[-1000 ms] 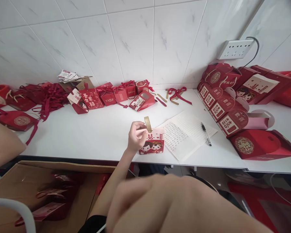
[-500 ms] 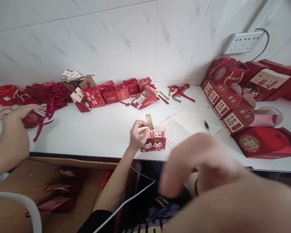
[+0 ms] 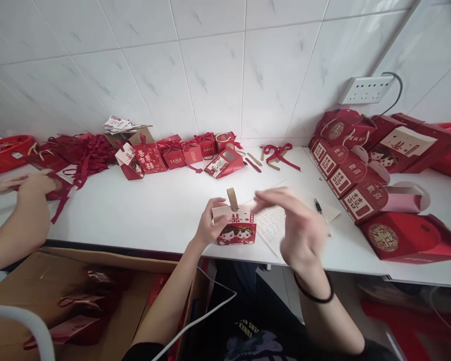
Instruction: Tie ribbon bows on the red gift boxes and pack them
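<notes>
A small pink and red gift box (image 3: 237, 226) with a cartoon couple and a gold handle strap stands near the front edge of the white table (image 3: 146, 210). My left hand (image 3: 209, 224) grips its left side, fingers curled over the top flap. My right hand (image 3: 293, 220) hovers just right of the box, blurred by motion, fingers reaching toward the box top and apart. A black band circles my right wrist. A sheet of lined paper (image 3: 274, 226) lies under my right hand, with a black pen (image 3: 318, 206) beside it.
Small red boxes (image 3: 184, 153) line the wall, with loose ribbons (image 3: 276, 153). Larger red boxes (image 3: 364, 195) are stacked at right under a socket (image 3: 366, 88). Another person's hands (image 3: 26, 185) handle red items at left. An open cardboard carton (image 3: 60, 296) sits below the table.
My right hand moved from close to the camera up and forward to the box. My left hand shifted from pinching the strap to gripping the box's side. The other person's hands reached onto the table.
</notes>
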### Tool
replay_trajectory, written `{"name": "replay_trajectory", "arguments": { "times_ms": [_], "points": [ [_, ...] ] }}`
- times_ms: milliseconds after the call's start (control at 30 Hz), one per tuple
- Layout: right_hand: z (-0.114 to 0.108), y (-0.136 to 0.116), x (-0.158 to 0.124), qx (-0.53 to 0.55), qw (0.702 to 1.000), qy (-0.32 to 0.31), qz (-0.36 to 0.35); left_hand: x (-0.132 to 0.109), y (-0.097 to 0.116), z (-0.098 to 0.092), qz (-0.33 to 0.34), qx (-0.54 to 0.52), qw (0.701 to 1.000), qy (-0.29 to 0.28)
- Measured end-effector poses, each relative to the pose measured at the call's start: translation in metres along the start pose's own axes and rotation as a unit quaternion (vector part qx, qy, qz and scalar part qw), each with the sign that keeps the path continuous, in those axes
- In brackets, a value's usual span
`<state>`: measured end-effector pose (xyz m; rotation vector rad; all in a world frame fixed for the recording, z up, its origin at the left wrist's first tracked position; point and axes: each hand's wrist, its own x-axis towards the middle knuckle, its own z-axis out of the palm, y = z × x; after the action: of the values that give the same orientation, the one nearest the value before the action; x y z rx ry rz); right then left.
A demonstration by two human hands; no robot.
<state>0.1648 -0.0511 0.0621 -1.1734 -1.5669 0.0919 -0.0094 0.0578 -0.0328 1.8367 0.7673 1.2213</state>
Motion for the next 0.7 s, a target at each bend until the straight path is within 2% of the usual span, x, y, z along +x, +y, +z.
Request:
{"name": "replay_trajectory", "arguments": {
  "times_ms": [100, 167, 233, 300, 467, 700],
  "points": [
    [0.030, 0.037, 0.004, 0.007, 0.998, -0.020, 0.055, -0.009, 0.000, -0.016, -0.058, 0.027, 0.996, -0.069],
    [0.043, 0.058, -0.001, 0.023, 0.995, -0.069, 0.061, -0.016, 0.001, -0.025, -0.103, 0.058, 0.986, -0.121],
    [0.050, 0.069, -0.008, 0.053, 0.989, -0.107, 0.085, -0.022, 0.002, -0.031, -0.140, 0.081, 0.973, -0.166],
    [0.054, 0.070, -0.012, 0.083, 0.982, -0.118, 0.126, -0.027, 0.004, -0.033, -0.174, 0.085, 0.963, -0.189],
    [0.059, 0.062, -0.010, 0.113, 0.968, -0.103, 0.200, -0.032, 0.009, -0.030, -0.218, 0.075, 0.956, -0.181],
    [0.064, 0.063, -0.009, 0.120, 0.964, -0.091, 0.220, -0.032, 0.007, -0.028, -0.215, 0.067, 0.959, -0.171]
  ]
}}
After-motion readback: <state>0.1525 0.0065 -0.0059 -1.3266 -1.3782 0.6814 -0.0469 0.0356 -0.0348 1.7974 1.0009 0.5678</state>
